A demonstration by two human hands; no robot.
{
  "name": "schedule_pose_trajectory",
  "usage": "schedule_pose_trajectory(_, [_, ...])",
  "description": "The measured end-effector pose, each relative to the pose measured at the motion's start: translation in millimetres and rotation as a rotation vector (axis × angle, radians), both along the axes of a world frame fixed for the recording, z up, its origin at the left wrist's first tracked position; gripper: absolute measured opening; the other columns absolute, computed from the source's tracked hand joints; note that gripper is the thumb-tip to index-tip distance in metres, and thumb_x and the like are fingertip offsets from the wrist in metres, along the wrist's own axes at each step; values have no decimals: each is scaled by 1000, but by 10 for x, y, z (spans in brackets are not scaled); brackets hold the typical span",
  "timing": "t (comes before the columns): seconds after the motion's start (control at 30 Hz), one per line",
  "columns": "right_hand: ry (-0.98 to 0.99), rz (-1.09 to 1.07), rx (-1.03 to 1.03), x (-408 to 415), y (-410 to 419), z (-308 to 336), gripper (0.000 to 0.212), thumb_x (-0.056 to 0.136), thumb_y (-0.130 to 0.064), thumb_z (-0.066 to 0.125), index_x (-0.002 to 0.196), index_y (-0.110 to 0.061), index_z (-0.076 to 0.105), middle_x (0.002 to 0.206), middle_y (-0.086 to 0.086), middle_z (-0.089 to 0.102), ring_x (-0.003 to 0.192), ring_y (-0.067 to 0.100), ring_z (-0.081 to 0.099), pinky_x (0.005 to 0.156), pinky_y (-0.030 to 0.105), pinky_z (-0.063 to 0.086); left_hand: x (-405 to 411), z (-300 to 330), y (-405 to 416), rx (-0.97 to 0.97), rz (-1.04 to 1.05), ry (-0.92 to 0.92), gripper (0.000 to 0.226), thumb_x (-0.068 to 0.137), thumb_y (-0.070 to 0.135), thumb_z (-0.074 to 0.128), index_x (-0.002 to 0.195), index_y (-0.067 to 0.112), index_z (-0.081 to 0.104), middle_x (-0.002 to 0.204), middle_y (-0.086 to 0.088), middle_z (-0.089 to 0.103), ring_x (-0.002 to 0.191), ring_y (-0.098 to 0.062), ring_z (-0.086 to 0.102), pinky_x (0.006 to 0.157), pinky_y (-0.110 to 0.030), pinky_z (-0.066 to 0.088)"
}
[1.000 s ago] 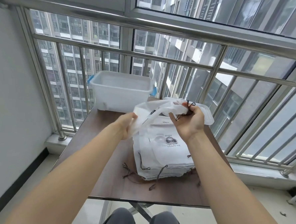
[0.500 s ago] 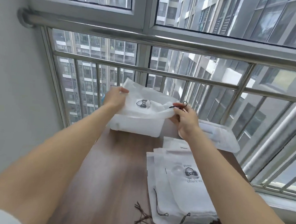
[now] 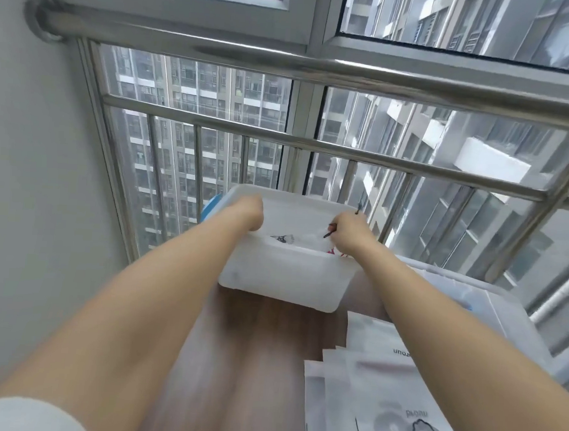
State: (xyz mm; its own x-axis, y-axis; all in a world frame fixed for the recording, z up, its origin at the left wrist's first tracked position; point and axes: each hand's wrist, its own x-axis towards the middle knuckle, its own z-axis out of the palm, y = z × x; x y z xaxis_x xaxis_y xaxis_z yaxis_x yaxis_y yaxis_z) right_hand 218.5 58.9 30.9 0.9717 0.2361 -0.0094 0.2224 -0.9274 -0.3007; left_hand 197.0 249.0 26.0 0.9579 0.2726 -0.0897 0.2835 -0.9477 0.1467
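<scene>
Holding white bag (image 3: 288, 239) inside plastic bin (image 3: 282, 277), frame ctr: left hand (image 3: 248, 213) curled on its edge, right hand (image 3: 349, 229) pinching its dark cord (image 3: 328, 234). Bag stack (image 3: 382, 388) sits lower right on surface (image 3: 251, 346).

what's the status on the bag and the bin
Left hand and right hand both inside the bin, gripping the white bag. Bag low in the bin, not yet released. Nothing in the way; stack of bags sits clear of the bin.
</scene>
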Motion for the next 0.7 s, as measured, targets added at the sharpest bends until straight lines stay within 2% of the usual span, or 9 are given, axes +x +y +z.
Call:
schedule_pose_trajectory(0.07, [66, 31, -216, 78, 94, -28, 25, 87, 2, 45, 66, -10, 42, 71, 1, 42, 69, 21, 43, 60, 20, 34, 70, -66, 4, 13, 21, 61, 28, 96, 5, 36, 120, 0, 49, 120, -15, 54, 115, -31, 51, 96, -34, 40])
schedule_pose_trajectory(0.13, [103, 61, -354, 155, 159, -48, 17, 91, -7, 45, 75, -7, 50, 79, -1, 46, 74, 21, 45, 64, 24, 36, 113, -113, -14, 48, 27, 143, 34, 96, 7, 35, 126, -3, 46, 134, -18, 47, 123, -33, 47, 104, -37, 38])
schedule_pose_trajectory(0.23, [150, 70, -406, 219, 231, -74, 13, 94, -17, 43, 96, -8, 52, 98, 7, 47, 95, 27, 49, 78, 31, 42, 170, -156, -39, -16, 44, 153, 35, 95, 8, 34, 125, -2, 48, 134, -18, 48, 122, -34, 48, 104, -39, 40])
schedule_pose_trajectory(0.3, [144, 60, -381, 214, 254, -66, 13, 93, -15, 43, 95, -7, 52, 106, 13, 47, 104, 32, 47, 79, 33, 40, 179, -163, -66, -46, 25, 66, 30, 93, 8, 36, 118, 2, 53, 126, -17, 54, 114, -33, 53, 96, -37, 44])
schedule_pose_trajectory(0.4, [53, 42, -213, 113, 217, 34, 26, 90, -5, 41, 64, -7, 40, 75, 9, 46, 81, 29, 43, 51, 27, 29, 172, -141, -136, -139, -17, -111, 26, 89, 5, 39, 103, 5, 60, 107, -12, 63, 92, -28, 55, 81, -35, 46])
schedule_pose_trajectory(0.47, [-23, 32, -60, -45, 150, 135, 35, 87, -1, 41, 54, -9, 32, 58, 6, 35, 59, 22, 37, 45, 27, 23, 90, -72, -219, -197, -33, -197, 26, 89, 7, 40, 104, 9, 61, 106, -9, 63, 95, -28, 57, 81, -34, 46])
schedule_pose_trajectory(0.53, [-57, 41, 112, -283, 57, 226, 35, 86, -2, 41, 51, -3, 40, 55, 11, 41, 50, 24, 39, 44, 30, 30, -64, 28, -342, -262, -44, -288, 26, 90, 8, 40, 103, 11, 62, 109, -8, 64, 100, -29, 58, 82, -34, 47])
schedule_pose_trajectory(0.6, [-103, 73, 282, -538, -75, 294, 28, 88, -4, 43, 76, 7, 66, 82, 21, 66, 74, 33, 61, 64, 33, 48, -290, 127, -493, -352, -52, -417, 27, 91, 9, 40, 106, 11, 63, 111, -7, 64, 101, -28, 59, 85, -36, 50])
schedule_pose_trajectory(0.7, [-192, 93, 436, -1003, -339, 330, 28, 91, -10, 47, 109, -5, 68, 114, 8, 67, 107, 19, 59, 84, 19, 39, -748, 205, -754, -530, -72, -595, 25, 93, 10, 43, 108, 9, 63, 107, -8, 64, 96, -22, 59, 82, -32, 48])
